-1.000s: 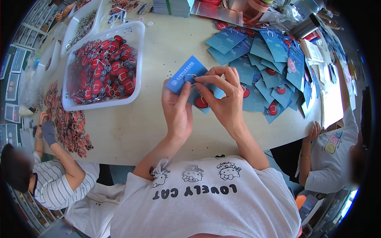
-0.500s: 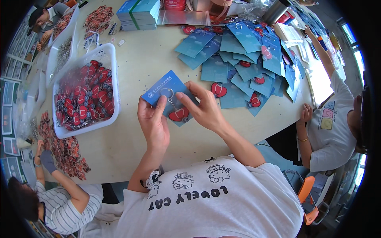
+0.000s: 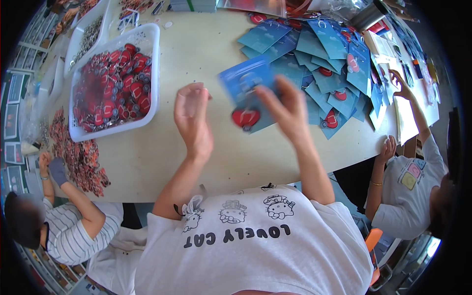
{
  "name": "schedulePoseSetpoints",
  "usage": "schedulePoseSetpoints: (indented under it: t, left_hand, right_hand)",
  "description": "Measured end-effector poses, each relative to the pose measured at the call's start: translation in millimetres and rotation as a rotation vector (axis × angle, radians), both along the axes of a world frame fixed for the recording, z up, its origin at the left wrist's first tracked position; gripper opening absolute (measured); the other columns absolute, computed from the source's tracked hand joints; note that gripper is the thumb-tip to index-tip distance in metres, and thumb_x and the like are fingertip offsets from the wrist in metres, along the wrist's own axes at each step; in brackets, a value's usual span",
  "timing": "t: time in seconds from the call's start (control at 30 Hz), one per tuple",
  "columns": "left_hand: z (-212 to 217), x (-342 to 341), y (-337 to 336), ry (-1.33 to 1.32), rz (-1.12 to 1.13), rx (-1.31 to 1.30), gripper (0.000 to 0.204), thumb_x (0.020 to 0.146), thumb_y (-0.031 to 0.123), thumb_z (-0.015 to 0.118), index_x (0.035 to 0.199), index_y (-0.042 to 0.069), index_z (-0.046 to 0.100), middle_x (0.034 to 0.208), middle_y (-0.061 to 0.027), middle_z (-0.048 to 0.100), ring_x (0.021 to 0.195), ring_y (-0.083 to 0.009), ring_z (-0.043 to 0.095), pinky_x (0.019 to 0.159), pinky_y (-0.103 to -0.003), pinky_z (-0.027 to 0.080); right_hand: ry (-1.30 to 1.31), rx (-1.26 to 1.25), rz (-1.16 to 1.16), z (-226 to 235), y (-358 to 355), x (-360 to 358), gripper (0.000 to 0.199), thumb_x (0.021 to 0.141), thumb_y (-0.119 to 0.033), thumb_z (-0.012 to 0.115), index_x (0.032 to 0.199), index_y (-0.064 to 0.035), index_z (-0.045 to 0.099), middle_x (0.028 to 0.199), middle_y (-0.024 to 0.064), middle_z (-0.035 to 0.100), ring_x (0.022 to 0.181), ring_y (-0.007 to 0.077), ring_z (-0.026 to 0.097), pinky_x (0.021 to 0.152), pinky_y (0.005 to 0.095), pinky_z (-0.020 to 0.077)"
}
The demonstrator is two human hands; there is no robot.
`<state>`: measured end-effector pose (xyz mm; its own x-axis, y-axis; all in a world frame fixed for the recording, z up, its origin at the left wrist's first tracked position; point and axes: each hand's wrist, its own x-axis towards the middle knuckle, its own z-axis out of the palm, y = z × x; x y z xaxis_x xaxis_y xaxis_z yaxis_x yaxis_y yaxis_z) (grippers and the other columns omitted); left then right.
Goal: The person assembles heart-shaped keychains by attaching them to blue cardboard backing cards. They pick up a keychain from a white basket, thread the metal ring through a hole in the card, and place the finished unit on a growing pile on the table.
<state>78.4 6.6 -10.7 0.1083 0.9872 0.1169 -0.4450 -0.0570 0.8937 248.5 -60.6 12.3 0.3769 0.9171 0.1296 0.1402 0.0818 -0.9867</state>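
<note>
A blue backing card (image 3: pixel 246 73) is pinched in my right hand (image 3: pixel 290 108), both blurred by motion. Mounted on the card is a key ring whose red heart-shaped charm (image 3: pixel 245 117) hangs at its lower part. My left hand (image 3: pixel 193 120) is raised over the table to the left of the card, fingers loosely bent and nothing in them. Just beyond my right hand lies a loose pile of blue-green cards (image 3: pixel 314 54), several bearing red charms. On the left stands a white plastic bin (image 3: pixel 156 73) full of red key ring charms (image 3: pixel 113 88).
A heap of orange-red charms (image 3: pixel 78 157) lies at the table's left, near a person in a striped shirt (image 3: pixel 73 226). Another person (image 3: pixel 408 191) sits at the right, one arm extended over the table. A metal flask (image 3: pixel 368 17) stands behind the card pile.
My left hand has let go of the card. My right hand has carried it rightward and away from me, toward the pile. The whole view has shifted somewhat.
</note>
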Motion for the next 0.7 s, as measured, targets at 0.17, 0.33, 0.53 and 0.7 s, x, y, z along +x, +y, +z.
schedulePoseSetpoints:
  t: [0.17,0.33,0.53,0.7]
  left_hand:
    - [-23.0,-29.4,58.7,0.603,0.062,0.366,0.021,0.091,0.014,0.063,0.103,-0.003,0.058,0.1,-0.01,0.062,0.1,-0.0204,0.057,0.088,-0.034,0.044]
    - [-54.0,-10.1,97.6,1.433,0.085,0.947,0.06,0.093,0.04,0.056,0.131,-0.006,0.045,0.139,-0.0238,0.044,0.133,-0.0368,0.037,0.11,-0.043,0.029]
    - [-63.6,8.6,5.7,1.219,-0.355,1.102,0.077,0.094,0.048,0.049,0.145,-0.003,0.024,0.151,-0.022,0.025,0.142,-0.0333,0.023,0.116,-0.044,0.018]
    - [-30.6,-21.6,-35.3,0.943,-0.57,0.895,0.074,0.096,0.041,0.051,0.146,-0.005,0.021,0.151,-0.0231,0.025,0.142,-0.0348,0.021,0.116,-0.046,0.016]
  right_hand:
    - [-0.054,-0.044,-0.432,26.9,-22.8,125.9,0.02,0.092,-0.024,0.064,0.093,-0.0041,0.065,0.084,0.0,0.063,0.073,0.004,0.054,0.062,0.0191,0.0411]
    - [-1.022,-0.34,-0.656,25.4,-15.4,245.4,0.041,0.087,-0.029,0.068,0.115,0.0003,0.061,0.096,0.0141,0.065,0.083,0.0267,0.063,0.075,0.0331,0.0499]
    - [-1.286,0.322,-0.544,15.0,-1.9,141.7,0.051,0.082,-0.006,0.069,0.128,-0.0028,0.048,0.122,0.0185,0.054,0.11,0.0341,0.053,0.091,0.0425,0.0455]
    - [-0.62,0.105,0.191,-44.4,35.1,19.9,0.028,0.096,-0.019,0.052,0.121,-0.0071,0.057,0.117,0.0145,0.059,0.109,0.0302,0.056,0.094,0.0361,0.0439]
